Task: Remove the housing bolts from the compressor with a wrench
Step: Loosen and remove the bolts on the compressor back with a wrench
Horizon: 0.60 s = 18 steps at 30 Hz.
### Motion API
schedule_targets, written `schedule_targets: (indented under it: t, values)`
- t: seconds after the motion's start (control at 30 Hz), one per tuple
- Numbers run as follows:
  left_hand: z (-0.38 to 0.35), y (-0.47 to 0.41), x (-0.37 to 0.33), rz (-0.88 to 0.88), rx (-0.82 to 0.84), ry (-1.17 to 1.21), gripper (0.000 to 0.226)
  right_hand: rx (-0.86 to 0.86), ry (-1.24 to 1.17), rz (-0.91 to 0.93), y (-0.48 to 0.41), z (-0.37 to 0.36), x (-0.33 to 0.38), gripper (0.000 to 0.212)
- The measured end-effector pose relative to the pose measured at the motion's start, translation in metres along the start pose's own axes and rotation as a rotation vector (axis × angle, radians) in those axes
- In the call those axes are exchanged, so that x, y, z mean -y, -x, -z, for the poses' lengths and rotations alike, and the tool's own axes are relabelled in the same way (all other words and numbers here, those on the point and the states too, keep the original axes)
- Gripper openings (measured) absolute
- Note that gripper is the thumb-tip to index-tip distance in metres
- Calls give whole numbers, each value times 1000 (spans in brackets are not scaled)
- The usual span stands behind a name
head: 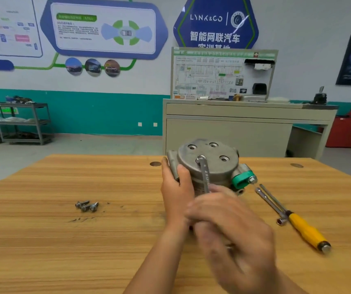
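Wooden table [42, 240] is carrying the grey compressor [219, 166], which is being gripped at its left side by the left hand [176, 187], thumb curled onto the housing face. The wrench [205, 177] is being set with its ring end on a housing bolt [201, 158], its long axis pointing back toward the person; its handle is being covered by the blurred right hand [229, 225], whose grip cannot be told. Loose bolts [86, 205] are lying together well to the left.

On the table [42, 240]: compressor [208, 166] at far middle, with the wrench [204, 175] on its top face. 3 bolts [86, 205] lie well left; screwdriver [293, 217] and socket bar [270, 203] right, side by side. Behind the table, right of middle, a cabinet [229, 132].
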<state>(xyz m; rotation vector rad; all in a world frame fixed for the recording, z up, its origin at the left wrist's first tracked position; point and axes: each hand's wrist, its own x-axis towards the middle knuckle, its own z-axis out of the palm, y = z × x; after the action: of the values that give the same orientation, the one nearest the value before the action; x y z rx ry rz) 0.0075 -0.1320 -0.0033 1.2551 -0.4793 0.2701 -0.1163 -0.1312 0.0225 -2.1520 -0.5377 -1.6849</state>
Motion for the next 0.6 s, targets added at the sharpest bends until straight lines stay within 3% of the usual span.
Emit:
schedule_targets:
  t: [0.13, 0.2, 0.27, 0.37, 0.47, 0.6]
  values:
    - [6, -7, 3, -23, 48, 32, 61, -369, 191, -425, 8, 50, -40, 33]
    - [6, -6, 2, -5, 48, 30, 67, -427, 278, -580, -8, 62, -80, 35]
    - [5, -7, 3, -24, 69, 18, 69, -259, 335, -740, -37, 62, -126, 37]
    - [3, -11, 2, -59, 144, -14, 67, 257, 470, -897, -95, 32, -180, 43]
    - [-1, -11, 1, -92, 175, -58, 65, 643, 553, -855, -139, -14, -186, 62]
    - [-4, -7, 0, -62, 131, -129, 59, 865, 436, -690, -160, -81, -147, 76]
